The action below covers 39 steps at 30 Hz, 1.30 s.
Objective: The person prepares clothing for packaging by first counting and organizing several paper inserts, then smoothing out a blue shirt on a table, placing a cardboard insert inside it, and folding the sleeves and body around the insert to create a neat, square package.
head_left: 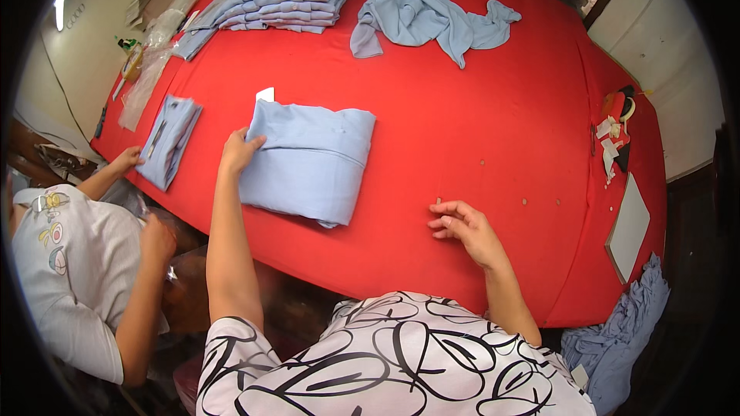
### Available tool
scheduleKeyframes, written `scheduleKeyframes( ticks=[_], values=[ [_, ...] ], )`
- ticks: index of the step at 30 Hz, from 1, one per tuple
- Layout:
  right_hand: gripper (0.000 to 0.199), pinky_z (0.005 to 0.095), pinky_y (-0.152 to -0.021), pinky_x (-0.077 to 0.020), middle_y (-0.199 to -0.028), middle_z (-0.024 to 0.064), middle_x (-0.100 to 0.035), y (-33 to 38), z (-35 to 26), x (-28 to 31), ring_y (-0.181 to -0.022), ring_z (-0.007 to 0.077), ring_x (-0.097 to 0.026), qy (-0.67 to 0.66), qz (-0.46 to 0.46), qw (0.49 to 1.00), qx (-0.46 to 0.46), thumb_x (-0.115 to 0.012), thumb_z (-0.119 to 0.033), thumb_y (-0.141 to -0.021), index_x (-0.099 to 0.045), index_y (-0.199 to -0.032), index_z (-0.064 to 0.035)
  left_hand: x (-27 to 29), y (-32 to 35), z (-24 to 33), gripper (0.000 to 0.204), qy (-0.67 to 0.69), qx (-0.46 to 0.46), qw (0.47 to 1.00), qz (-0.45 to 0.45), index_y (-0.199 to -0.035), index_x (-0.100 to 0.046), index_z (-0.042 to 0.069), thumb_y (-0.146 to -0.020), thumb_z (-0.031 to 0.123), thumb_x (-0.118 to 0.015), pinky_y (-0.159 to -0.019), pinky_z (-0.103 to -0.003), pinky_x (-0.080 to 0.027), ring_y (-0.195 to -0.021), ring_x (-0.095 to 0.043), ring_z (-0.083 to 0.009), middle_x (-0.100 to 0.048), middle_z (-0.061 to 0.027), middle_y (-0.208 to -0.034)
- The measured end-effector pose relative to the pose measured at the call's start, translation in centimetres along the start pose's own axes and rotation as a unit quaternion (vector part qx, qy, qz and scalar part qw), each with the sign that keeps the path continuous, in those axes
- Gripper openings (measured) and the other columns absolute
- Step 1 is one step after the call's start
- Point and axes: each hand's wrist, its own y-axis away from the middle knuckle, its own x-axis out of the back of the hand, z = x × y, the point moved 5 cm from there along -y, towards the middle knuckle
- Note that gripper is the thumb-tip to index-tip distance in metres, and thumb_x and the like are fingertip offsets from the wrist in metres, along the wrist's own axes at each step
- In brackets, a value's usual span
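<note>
A light-blue garment [312, 158], folded into a neat rectangle, lies flat on the red-covered table [432, 123]. From its upper edge a white piece of card or paper [265, 95] sticks out. My left hand [242, 149] grips the garment's left edge near the upper corner, thumb on top; some fingertips are hidden. To the right of the garment, my right hand [462, 229] hovers over or rests on the red cloth, fingers loosely bent and apart, with nothing visible in it. A small tan spot [438, 201] shows beside its fingertips.
A stack of folded blue garments [297, 4] and a loose crumpled one [432, 19] lie far back. At left, a co-worker's hand [127, 160] touches a narrow folded garment [171, 142]. A white board [628, 227], tape roll [628, 110] and hanging blue cloth [620, 339] are right.
</note>
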Motion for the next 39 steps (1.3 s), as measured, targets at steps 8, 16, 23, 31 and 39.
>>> scheduleKeyframes(
  ticks=[8,16,23,31,39],
  values=[
    [0.05,0.0404,-0.119,-0.0232,-0.156,0.0162,-0.033,-5.9,-5.2,-1.2,-0.147,0.0302,-0.028,0.325,0.168,0.898,0.243,-0.051,-0.02,-0.101,-0.041,-0.145,0.0001,-6.5,9.7,5.0,0.025,0.074,-0.031,0.997,0.016,-0.094,-0.064,-0.004,-0.083,0.015,-0.074,-0.07,-0.037,-0.051,-0.074,-0.065,-0.0216,-0.069,-0.016,-0.083],
    [0.032,0.0404,-0.105,-0.0396,-0.132,0.0131,-0.053,-5.6,-2.5,-1.1,-0.13,0.032,-0.041,0.45,0.178,0.828,0.283,-0.062,-0.017,-0.094,-0.061,-0.123,-0.0037,-7.2,12.6,5.4,0.022,0.107,0.0,0.993,0.044,-0.091,-0.063,-0.004,-0.084,0.015,-0.073,-0.066,-0.035,-0.049,-0.069,-0.062,-0.02,-0.067,-0.0131,-0.077],
    [0.011,0.0346,-0.079,-0.0494,-0.101,0.0075,-0.06,-3.9,-2.4,0.3,-0.094,0.0229,-0.058,0.424,0.181,0.848,0.262,-0.068,-0.009,-0.088,-0.067,-0.096,-0.0009,-7.2,14.2,9.3,0.025,0.017,-0.141,0.974,0.177,-0.102,-0.064,0.0,-0.083,0.014,-0.073,-0.084,-0.037,-0.05,-0.093,-0.063,-0.028,-0.068,-0.0127,-0.1],
    [0.01,0.0346,-0.076,-0.05,-0.097,0.0105,-0.061,-4.7,-1.9,0.8,-0.086,0.024,-0.062,0.356,0.184,0.888,0.225,-0.065,-0.006,-0.089,-0.064,-0.096,0.0016,-15.4,15.9,19.1,0.016,-0.034,-0.436,0.899,-0.024,-0.103,-0.068,0.004,-0.088,0.007,-0.063,-0.09,-0.041,-0.047,-0.101,-0.058,-0.0325,-0.067,-0.0107,-0.103],
    [0.008,0.0351,-0.073,-0.0489,-0.094,0.0131,-0.06,-5.3,-2.7,1.4,-0.082,0.025,-0.061,0.412,0.155,0.887,0.139,-0.064,-0.004,-0.089,-0.061,-0.092,0.0026,-23.8,13.7,23.8,0.036,-0.164,-0.43,0.872,-0.17,-0.107,-0.066,0.004,-0.082,0.027,-0.073,-0.088,-0.04,-0.048,-0.103,-0.059,-0.0314,-0.063,-0.0131,-0.108]
  ],
)
